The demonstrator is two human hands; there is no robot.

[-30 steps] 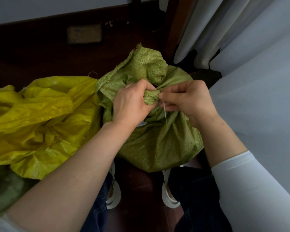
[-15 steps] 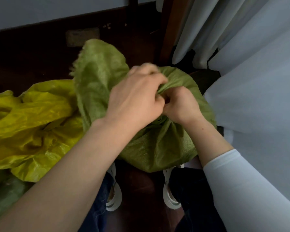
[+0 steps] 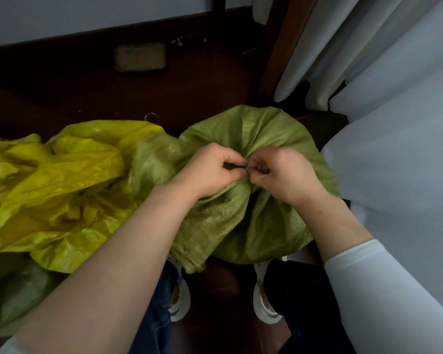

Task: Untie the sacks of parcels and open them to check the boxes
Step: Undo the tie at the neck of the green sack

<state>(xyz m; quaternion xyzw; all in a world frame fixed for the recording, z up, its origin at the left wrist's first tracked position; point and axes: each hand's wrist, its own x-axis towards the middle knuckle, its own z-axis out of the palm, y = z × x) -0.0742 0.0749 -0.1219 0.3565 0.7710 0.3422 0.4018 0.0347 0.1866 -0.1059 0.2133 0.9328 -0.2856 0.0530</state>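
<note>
Pale white curtain (image 3: 394, 118) hangs in folds down the whole right side, its lower edge just beside the work. A dark wooden floor (image 3: 74, 93) runs across the rest, up to a light wall at the top. On the left of the floor a crumpled yellow sack (image 3: 62, 185) lies slumped and spread wide, touching the green sack (image 3: 256, 221) that stands at the centre, directly in front of the person's feet. This woven green sack is bulging and its top is gathered into tight pleats that run to one knot-like point. No print can be read on either sack. A duller green sack (image 3: 8, 300) shows in the lower left corner, partly under the yellow one. The right forearm wears a white sleeve (image 3: 384, 290); the left forearm is bare. The left hand (image 3: 212, 172) and right hand (image 3: 284, 175) meet at the gathered neck, fingers curled, each pinching the bunched cloth there; the tie itself cannot be made out. White shoes (image 3: 179, 300) peek out below the sack. A flat grey block (image 3: 140, 58) lies near the wall, and a small loop of thread (image 3: 151, 116) lies just behind the yellow sack.
</note>
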